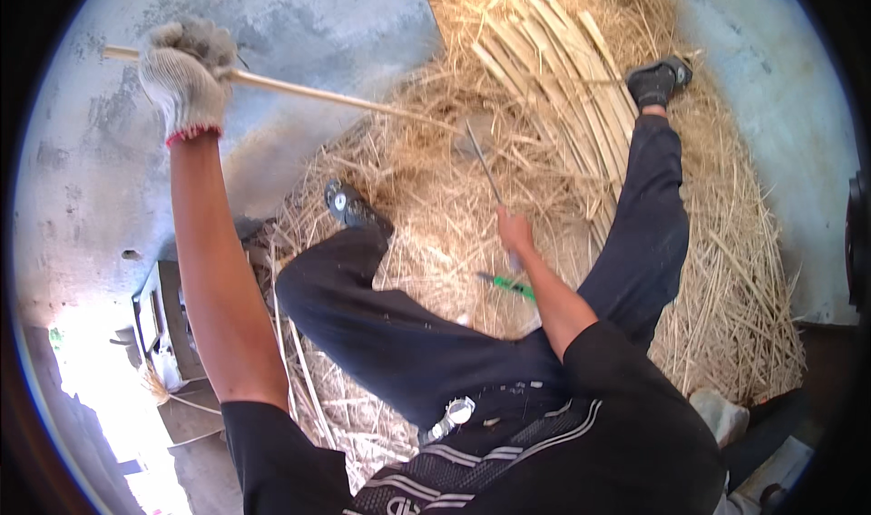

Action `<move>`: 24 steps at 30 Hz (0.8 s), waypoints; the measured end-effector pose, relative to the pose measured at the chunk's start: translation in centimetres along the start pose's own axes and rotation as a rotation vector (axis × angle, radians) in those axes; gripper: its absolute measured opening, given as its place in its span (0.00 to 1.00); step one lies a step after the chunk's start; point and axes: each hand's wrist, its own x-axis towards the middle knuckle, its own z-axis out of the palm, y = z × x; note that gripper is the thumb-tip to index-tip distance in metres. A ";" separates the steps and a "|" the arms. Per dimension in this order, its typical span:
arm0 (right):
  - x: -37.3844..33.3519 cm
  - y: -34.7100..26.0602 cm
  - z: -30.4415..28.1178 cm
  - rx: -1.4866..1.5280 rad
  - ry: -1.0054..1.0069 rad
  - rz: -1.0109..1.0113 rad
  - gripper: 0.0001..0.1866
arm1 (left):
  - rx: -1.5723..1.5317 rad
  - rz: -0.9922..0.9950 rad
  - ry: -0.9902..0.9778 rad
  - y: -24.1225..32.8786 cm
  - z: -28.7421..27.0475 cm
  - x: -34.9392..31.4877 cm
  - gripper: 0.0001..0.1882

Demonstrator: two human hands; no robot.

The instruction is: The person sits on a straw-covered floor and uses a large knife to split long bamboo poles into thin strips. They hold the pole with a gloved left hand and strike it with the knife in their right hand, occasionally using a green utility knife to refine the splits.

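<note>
Raised at the far left, my left hand (186, 79) wears a pale knitted glove with a red cuff. Its fingers are wrapped round a long, thin bamboo strip (336, 98), which sticks out a little past the glove and slopes down toward the middle. My bare right hand (515, 232) grips a knife with a long, narrow blade (484, 167). The blade's upper end meets or lies close to the strip's far end; contact cannot be made out. Below that hand, a green-handled tool (510, 285) with a dark tip lies on the shavings.
Several split bamboo strips (585, 88) lie side by side at the upper right, near my right shoe (658, 82). Loose shavings (735, 288) cover the floor around my legs. A blue-grey wall (308, 25) bounds the far left. My left shoe (349, 205) is among the shavings.
</note>
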 end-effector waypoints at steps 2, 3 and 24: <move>-1.1 0.7 0.3 0.165 -0.079 -0.031 0.35 | 0.021 0.010 0.005 -0.3 -0.7 -0.3 0.17; -1.4 -0.9 -0.4 0.179 -0.058 -0.088 0.34 | 0.011 0.020 0.002 -0.2 -0.5 -0.1 0.17; -8.6 -6.4 -0.4 0.114 -0.091 -0.285 0.30 | 0.093 0.398 0.216 -2.1 -0.3 -4.1 0.31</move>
